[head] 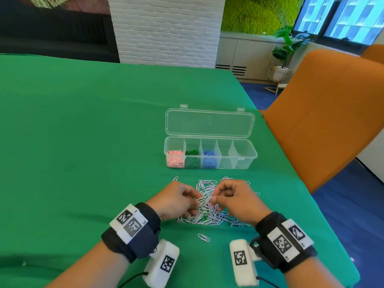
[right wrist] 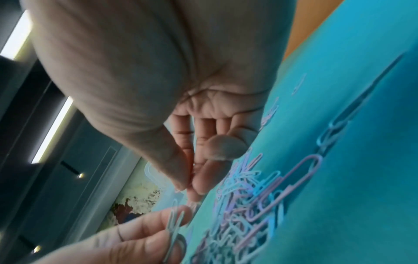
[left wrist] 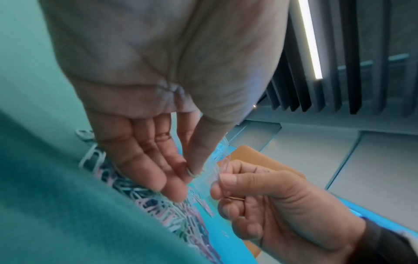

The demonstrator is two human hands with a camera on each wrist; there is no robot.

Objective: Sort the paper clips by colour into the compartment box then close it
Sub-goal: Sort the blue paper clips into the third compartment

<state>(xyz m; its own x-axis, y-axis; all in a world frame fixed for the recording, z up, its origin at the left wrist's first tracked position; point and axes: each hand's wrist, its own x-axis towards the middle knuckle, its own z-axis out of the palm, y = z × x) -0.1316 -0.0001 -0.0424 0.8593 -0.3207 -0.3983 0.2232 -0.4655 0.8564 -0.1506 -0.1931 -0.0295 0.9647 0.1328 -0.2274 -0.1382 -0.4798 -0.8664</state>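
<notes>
A clear compartment box (head: 252,151) stands open on the green cloth, its lid (head: 209,123) laid back. Its three left compartments hold pink clips (head: 175,160), green clips (head: 192,157) and blue clips (head: 208,160); the two right ones look bare. A mixed pile of paper clips (head: 207,213) lies in front of the box. My left hand (head: 197,199) hovers over the pile and pinches pale white clips (right wrist: 174,226) between thumb and forefinger. Close beside it, my right hand (head: 214,198) pinches pale pink clips (left wrist: 225,166).
One stray clip (head: 203,238) lies nearer to me than the pile, and another (head: 175,178) at its far left. An orange chair (head: 322,113) stands at the table's right edge. The green cloth (head: 83,132) stretches wide to the left.
</notes>
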